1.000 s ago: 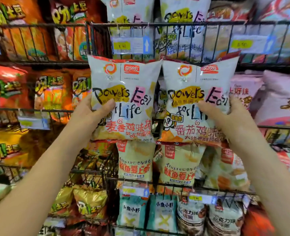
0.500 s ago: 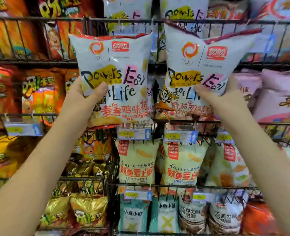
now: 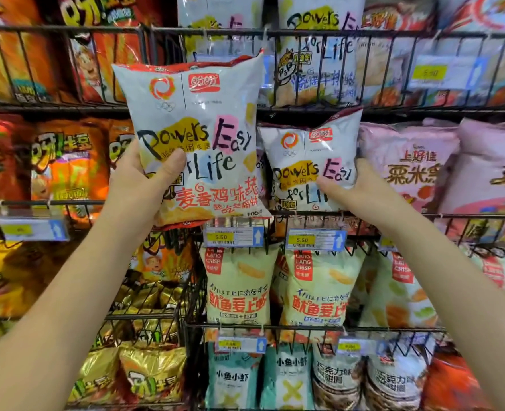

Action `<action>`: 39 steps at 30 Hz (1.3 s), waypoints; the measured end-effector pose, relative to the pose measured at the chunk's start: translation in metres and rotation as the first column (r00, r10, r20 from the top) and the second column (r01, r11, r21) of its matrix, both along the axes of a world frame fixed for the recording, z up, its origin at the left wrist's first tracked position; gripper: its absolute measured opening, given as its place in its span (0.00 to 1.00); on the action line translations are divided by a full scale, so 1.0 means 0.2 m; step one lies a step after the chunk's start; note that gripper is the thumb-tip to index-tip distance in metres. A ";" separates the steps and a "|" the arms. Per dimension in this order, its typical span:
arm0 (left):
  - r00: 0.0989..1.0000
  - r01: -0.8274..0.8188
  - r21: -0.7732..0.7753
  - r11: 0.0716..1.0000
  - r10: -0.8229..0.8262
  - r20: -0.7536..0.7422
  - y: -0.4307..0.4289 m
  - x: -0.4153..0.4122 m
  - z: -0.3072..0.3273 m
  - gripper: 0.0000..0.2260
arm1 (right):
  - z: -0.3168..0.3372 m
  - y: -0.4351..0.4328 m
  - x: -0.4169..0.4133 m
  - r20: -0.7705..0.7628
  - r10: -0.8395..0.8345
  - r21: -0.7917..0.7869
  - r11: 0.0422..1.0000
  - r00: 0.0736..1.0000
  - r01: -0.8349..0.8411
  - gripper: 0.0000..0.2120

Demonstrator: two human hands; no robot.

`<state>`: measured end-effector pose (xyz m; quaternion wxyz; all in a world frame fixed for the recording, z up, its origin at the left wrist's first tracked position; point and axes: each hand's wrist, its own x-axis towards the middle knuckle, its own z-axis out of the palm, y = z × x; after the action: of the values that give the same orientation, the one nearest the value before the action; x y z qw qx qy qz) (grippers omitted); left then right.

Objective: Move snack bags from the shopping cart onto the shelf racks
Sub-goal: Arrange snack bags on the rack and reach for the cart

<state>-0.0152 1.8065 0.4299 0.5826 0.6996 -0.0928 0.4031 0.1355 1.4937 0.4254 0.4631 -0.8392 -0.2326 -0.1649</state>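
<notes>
My left hand (image 3: 144, 179) grips a white snack bag (image 3: 195, 137) with a red top edge by its lower left side, thumb across the front. It hangs upright in front of the wire racks, apart from them. My right hand (image 3: 352, 188) holds a second white snack bag (image 3: 310, 161) of the same brand, thumb on its front. That bag stands inside the middle wire rack (image 3: 363, 216), its lower part behind the rack's front rail, next to pink bags. The shopping cart is out of view.
Black wire racks fill the view in tiers. Pink bags (image 3: 408, 167) stand right of the placed bag, orange bags (image 3: 67, 170) at the left, pale green bags (image 3: 239, 289) below. Matching white bags (image 3: 316, 54) sit in the top rack (image 3: 304, 32). Blue price tags (image 3: 233, 236) hang on the rails.
My right hand has lowered its bag into the middle rack beside the pink bags. My left hand's bag has come slightly lower and toward the centre.
</notes>
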 end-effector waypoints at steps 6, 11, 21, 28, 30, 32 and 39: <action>0.999 0.032 -0.017 0.999 -0.032 0.001 -0.02 0.00 0.01 0.25 | 0.04 0.07 0.06 -0.069 -0.044 0.060 0.997 0.997 0.049 0.28; 1.000 0.014 -0.031 0.999 -0.015 -0.009 -0.05 0.01 0.01 0.26 | 0.07 0.10 0.10 -0.266 -0.079 0.058 0.994 0.961 0.098 0.34; 1.000 0.019 0.003 1.000 -0.019 -0.006 -0.11 0.01 0.02 0.25 | 0.09 0.09 0.12 -0.327 0.014 0.226 0.972 0.945 0.063 0.32; 0.999 0.037 0.016 0.999 -0.037 -0.015 -0.10 0.01 0.01 0.27 | 0.12 0.09 0.02 -0.246 -0.237 -0.265 0.949 0.940 0.170 0.28; 1.000 0.027 0.018 0.999 -0.027 -0.015 -0.10 0.01 0.02 0.26 | 0.14 0.10 0.00 -0.168 -0.281 -0.394 0.898 0.945 0.196 0.22; 0.999 0.030 0.015 0.999 -0.030 -0.014 -0.11 0.02 0.02 0.26 | 0.15 0.10 -0.02 -0.099 -0.310 -0.467 0.854 0.945 0.231 0.21; 1.000 -0.014 0.025 1.000 0.014 -0.015 -0.14 0.05 0.03 0.29 | 0.13 0.09 -0.12 0.323 -0.398 -0.498 0.700 0.858 0.512 0.13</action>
<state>-0.0047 1.7779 0.4366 0.5717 0.7105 -0.0882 0.4007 0.1117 1.5111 0.4512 0.1116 -0.9492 -0.0985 -0.2772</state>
